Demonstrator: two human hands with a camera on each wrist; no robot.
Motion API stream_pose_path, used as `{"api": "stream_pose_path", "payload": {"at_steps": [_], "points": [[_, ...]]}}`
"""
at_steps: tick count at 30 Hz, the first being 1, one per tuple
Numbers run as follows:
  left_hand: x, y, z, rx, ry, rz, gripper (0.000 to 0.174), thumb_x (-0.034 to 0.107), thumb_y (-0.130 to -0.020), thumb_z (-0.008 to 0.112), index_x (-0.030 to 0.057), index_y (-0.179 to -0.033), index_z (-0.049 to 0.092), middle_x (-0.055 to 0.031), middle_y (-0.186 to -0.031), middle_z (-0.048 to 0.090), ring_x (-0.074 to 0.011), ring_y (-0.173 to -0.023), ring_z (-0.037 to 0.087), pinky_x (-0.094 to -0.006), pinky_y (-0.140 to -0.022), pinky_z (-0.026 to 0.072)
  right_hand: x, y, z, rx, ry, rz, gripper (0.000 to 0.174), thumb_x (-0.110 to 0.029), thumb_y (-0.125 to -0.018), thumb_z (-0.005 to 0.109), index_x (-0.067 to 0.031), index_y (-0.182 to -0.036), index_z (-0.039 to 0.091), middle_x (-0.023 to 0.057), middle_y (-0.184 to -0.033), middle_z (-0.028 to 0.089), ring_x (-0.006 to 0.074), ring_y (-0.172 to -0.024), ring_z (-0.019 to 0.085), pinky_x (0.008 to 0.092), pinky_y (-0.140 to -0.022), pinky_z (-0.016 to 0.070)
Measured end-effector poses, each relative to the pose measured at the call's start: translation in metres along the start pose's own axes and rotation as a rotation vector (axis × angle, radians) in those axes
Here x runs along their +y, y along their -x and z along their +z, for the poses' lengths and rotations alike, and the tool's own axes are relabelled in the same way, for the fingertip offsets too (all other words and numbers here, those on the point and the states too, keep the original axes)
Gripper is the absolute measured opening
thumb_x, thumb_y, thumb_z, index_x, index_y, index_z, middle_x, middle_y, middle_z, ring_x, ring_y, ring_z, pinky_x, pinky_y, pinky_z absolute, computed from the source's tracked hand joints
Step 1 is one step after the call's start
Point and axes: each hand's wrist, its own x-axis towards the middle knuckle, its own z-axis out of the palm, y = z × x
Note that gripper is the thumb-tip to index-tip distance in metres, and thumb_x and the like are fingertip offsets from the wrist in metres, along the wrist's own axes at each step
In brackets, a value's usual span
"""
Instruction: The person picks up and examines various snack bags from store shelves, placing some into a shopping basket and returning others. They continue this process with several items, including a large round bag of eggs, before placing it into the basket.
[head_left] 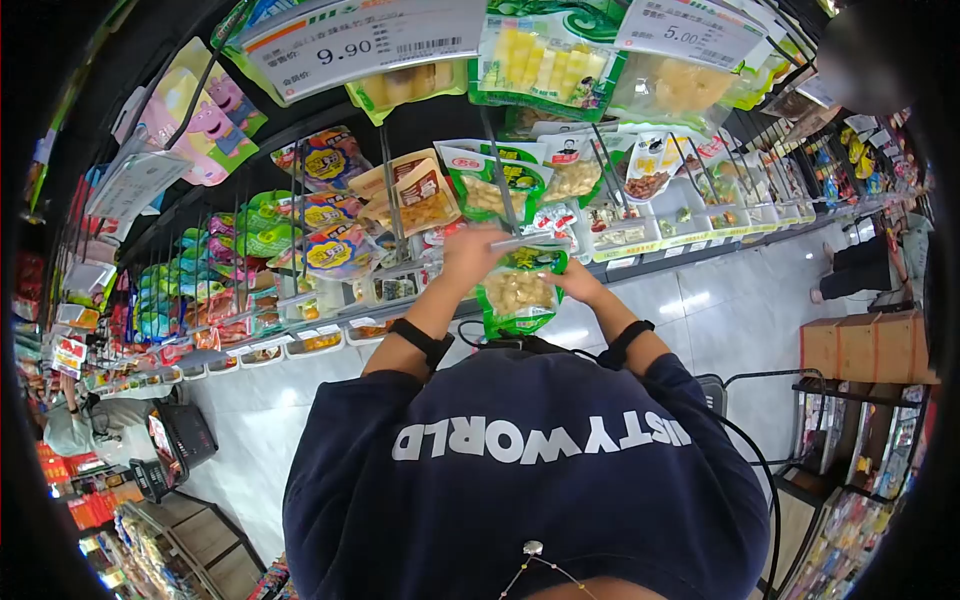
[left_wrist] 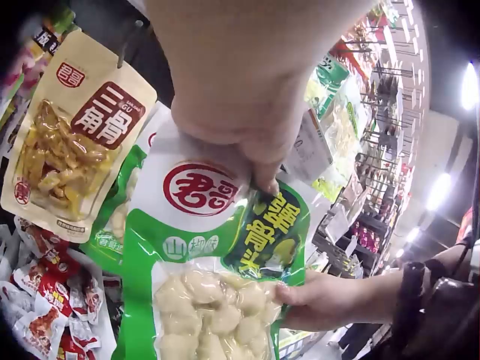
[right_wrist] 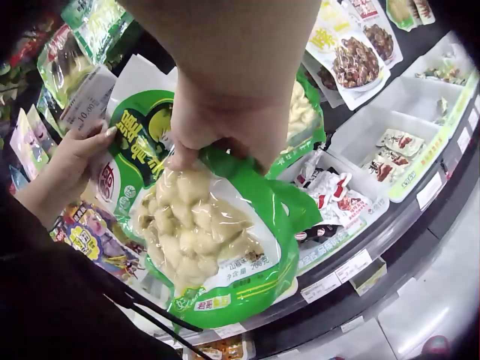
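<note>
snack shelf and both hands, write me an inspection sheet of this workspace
Surface: dark shelf edge with white bins below hanging packets
Job's things: green-and-white bag with a clear window, held in front of the shelf
Clutter: tan packet and small red-and-white packets nearby
Hands: left hand grips the bag's top; right hand pinches its side
Cables: black cable beside the dark shirt
Surroundings: tiled floor, brown boxes, another person at right

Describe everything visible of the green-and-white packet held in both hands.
The packet looks plastic, glossy and bulging, with a green border. Its white panel bears a red oval logo beside a dark green patch with yellow characters; a clear window shows pale lumps. It is in front of hanging packets, window facing the person. The left hand pinches it near the top; the right hand grips a side edge.
</note>
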Motion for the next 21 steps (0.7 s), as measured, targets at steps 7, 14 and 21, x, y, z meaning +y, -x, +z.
{"api": "stream_pose_path", "payload": {"at_steps": [7, 14, 21], "points": [[-0.013, 0.000, 0.006, 0.246, 0.012, 0.196, 0.012, 0.006, -0.055, 0.066, 0.0114, -0.065, 0.062, -0.0031, -0.059, 0.055, -0.0196, -0.059, 0.054, -0.0305, -0.058, 0.0386, -0.034, -0.006, -0.019, 0.082, 0.270, -0.073, 0.033, -0.013, -0.072, 0.061, -0.0010, -0.102, 0.052, 0.0107, -0.094, 0.058, 0.0173, -0.087, 0.052, 0.0296, -0.078, 0.0400], [-0.007, -0.011, 0.007, 0.343, 0.038, 0.262, 0.018, 0.004, -0.054, 0.062, 0.0169, -0.068, 0.062, 0.0019, -0.062, 0.056, -0.0158, -0.061, 0.053, -0.0294, -0.068, 0.0325, -0.037, -0.017, -0.031, 0.070, 0.138, -0.058, 0.041, -0.011, -0.070, 0.062, -0.0038, -0.109, 0.049, 0.0120, -0.100, 0.056, 0.0187, -0.092, 0.051, 0.0296, -0.082, 0.0388], [-0.010, -0.018, 0.002, 0.198, -0.022, 0.359, 0.016, 0.004, -0.057, 0.063, 0.0169, -0.066, 0.061, 0.0021, -0.062, 0.057, -0.0155, -0.059, 0.053, -0.0298, -0.068, 0.0326, -0.008, -0.032, -0.040, 0.022, 0.150, 0.035, 0.037, -0.019, -0.071, 0.063, -0.0012, -0.102, 0.051, 0.0109, -0.089, 0.058, 0.0157, -0.080, 0.052, 0.0292, -0.074, 0.0406]]}}
